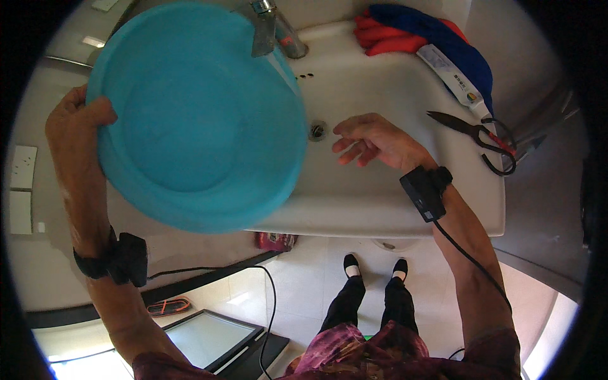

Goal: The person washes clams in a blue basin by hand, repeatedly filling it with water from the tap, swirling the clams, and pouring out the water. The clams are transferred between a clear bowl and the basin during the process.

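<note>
A round light-blue plastic basin [190, 109], with some clear water or sheen hard to tell inside, is tilted over the left part of a white ceramic sink [380, 216]. My left hand [83, 111] grips its left rim, thumb on the inner side. A thin streak, apparently water, shows at its right rim below the metal faucet [285, 35]. Over the sink bowl, just right of the drain [317, 130], my right hand [368, 140] holds nothing, its fingers loosely bent and apart. Both wrists wear black strapped devices with cables.
Black-bladed scissors [475, 133] lie on the sink's right edge, beside a white tube [451, 80] bearing writing. Red and blue gloves or cloths [427, 35] lie at the back right corner. A grey panel [541, 190] borders the right side. Wall sockets [23, 167] are at left.
</note>
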A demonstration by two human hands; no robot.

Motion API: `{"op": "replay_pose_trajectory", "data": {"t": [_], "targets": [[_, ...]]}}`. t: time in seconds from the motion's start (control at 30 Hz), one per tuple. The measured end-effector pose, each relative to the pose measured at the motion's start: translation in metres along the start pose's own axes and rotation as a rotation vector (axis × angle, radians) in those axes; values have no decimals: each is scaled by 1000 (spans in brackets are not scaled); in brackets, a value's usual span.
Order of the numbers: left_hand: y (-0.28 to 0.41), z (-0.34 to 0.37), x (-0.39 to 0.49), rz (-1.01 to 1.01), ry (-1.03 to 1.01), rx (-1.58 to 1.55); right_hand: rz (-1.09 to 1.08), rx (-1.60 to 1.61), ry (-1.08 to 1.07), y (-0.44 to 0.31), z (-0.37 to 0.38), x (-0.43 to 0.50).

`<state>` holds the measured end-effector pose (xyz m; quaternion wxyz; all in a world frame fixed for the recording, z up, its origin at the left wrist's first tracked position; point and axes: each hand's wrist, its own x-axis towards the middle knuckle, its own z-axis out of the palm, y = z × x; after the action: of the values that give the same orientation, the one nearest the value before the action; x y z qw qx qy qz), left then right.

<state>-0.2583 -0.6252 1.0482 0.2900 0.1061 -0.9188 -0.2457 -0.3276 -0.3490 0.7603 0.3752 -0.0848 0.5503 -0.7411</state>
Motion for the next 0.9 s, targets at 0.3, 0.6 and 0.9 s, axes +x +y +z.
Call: {"op": "replay_pose_trajectory", "data": {"t": [0.3, 0.6, 0.9], "targets": [[3, 0, -17, 147, -25, 84, -11, 12, 54, 3, -3, 5], [-2, -8, -28, 184, 62, 204, -43, -27, 0, 7, -8, 5], [-84, -17, -7, -256, 49, -125, -115, 146, 29, 11, -9, 16]]}}
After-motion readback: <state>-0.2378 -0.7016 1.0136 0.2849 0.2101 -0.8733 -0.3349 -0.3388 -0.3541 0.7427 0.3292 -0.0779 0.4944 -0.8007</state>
